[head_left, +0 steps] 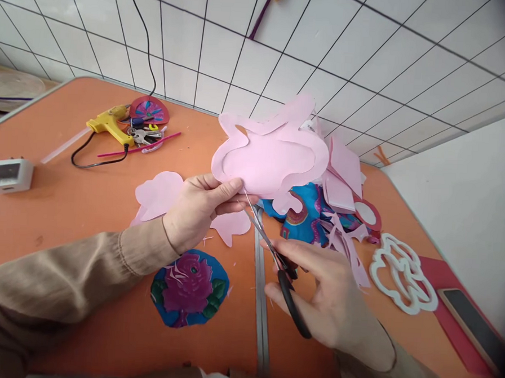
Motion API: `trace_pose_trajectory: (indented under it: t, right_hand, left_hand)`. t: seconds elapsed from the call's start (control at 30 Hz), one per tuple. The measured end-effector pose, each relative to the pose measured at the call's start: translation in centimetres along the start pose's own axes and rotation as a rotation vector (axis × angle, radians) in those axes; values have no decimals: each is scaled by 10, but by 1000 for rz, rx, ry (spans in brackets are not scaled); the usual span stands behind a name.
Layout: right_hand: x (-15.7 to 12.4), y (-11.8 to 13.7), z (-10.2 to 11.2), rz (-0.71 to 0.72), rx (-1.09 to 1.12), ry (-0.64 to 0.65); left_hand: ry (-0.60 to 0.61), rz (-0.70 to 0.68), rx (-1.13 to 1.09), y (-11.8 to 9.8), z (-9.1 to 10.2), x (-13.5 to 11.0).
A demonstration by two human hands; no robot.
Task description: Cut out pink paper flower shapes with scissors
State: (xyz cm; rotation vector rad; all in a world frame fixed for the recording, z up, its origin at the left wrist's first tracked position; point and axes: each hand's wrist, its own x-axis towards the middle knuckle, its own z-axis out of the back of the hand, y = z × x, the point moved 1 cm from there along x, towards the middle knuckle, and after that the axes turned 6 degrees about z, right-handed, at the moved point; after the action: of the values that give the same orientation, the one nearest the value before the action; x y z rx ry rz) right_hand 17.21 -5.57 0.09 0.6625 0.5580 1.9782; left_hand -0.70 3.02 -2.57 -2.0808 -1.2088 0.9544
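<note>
My left hand (201,206) pinches the lower edge of a pink foam sheet (271,156) with a wavy cloud-like outline drawn on it, holding it up above the orange table (74,202). My right hand (335,300) grips black-handled scissors (274,258); their blades point up toward the sheet's bottom edge, just beside my left thumb. Pink cut-out shapes (159,195) lie flat under my left hand. A round fabric patch with a purple rose (190,287) lies near my left wrist.
A yellow glue gun (109,124) with its black cord, keys and a patterned disc sit at the back left. A white box (8,174) is at the left edge. Blue patterned fabric (306,214), pink scraps, a white flower-shaped template (402,278) and a phone (474,327) lie right.
</note>
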Motion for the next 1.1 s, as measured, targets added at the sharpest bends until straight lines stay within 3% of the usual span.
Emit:
trace_pose_trajectory:
  t: [0.17, 0.7, 1.1]
  right_hand:
    - [-2, -2, -1, 80, -65, -28]
    - [-2, -5, -6, 126, -96, -62]
    - [0, -5, -7, 56, -63, -35]
  left_hand:
    - [39, -28, 13, 0, 0, 0]
    - [21, -60, 62, 2, 1, -1]
    - [19, -136, 95, 6, 3, 0]
